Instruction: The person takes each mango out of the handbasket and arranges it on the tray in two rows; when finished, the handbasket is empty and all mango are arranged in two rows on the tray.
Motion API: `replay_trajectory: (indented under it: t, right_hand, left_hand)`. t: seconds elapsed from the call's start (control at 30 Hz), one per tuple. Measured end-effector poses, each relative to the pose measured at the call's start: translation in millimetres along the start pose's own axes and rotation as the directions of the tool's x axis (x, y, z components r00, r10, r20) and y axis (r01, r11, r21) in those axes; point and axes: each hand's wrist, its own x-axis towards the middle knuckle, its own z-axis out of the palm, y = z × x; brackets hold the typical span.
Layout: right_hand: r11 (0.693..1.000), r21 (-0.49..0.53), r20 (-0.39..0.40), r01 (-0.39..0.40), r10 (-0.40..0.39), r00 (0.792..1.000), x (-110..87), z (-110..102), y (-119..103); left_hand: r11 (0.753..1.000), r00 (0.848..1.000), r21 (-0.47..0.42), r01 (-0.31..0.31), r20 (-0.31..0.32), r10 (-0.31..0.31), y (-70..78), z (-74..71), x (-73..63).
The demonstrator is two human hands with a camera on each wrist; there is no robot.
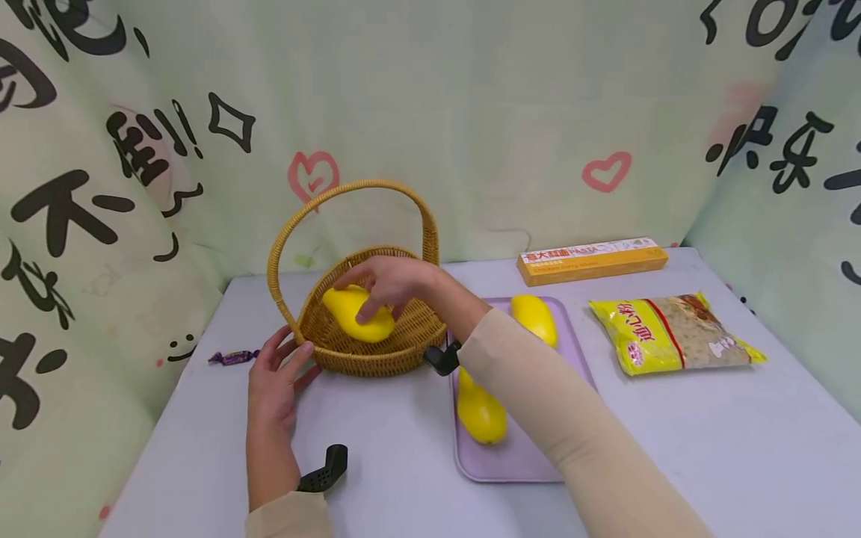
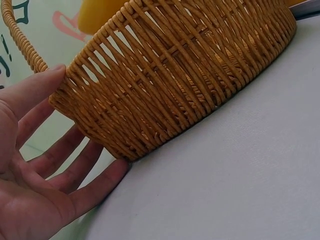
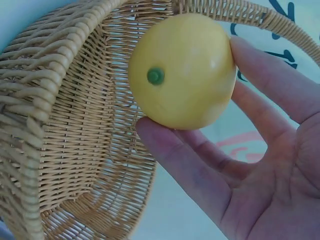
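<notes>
A yellow mango [image 1: 358, 315] with a small green stem end is over the wicker basket [image 1: 370, 364]. My right hand [image 1: 393, 282] holds it from above, thumb on one side and fingers on the other. In the right wrist view the mango [image 3: 182, 72] stands out against the woven inside wall. At the basket's left end my left hand [image 1: 276, 377] touches the wicker with spread, fairly straight fingers. Its thumb lies on the rim near the handle base, and the little finger touches low on the side in the left wrist view.
To the right of the basket lies a purple tray [image 1: 494, 468] with two more mangoes [image 1: 481, 411], partly behind my right forearm. Farther right are a yellow food packet [image 1: 673, 334] and a long orange box [image 1: 592, 263]. A purple-wrapped candy [image 1: 232, 358] sits left of the basket.
</notes>
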Motion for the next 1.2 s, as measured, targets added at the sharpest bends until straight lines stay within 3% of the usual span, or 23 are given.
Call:
replay_trajectory:
  t: [0.17,0.43,1.2]
  right_hand:
    - [1.000,-0.003,-0.050,0.008,-0.008,0.999,-12.3,-1.3,-0.1]
    - [0.997,0.074,-0.087,-0.001,0.008,0.996,-30.2,-4.6,5.6]
    - [0.995,0.101,-0.199,0.001,0.019,0.980,-86.8,-13.7,18.7]
  left_hand:
    - [1.000,1.000,-0.004,-0.006,-0.005,0.006,0.5,-0.7,-1.4]
    - [1.000,1.000,0.002,-0.005,-0.004,0.005,1.6,-0.2,-3.1]
    - [1.000,1.000,0.018,0.002,-0.016,-0.002,-0.1,1.2,-3.0]
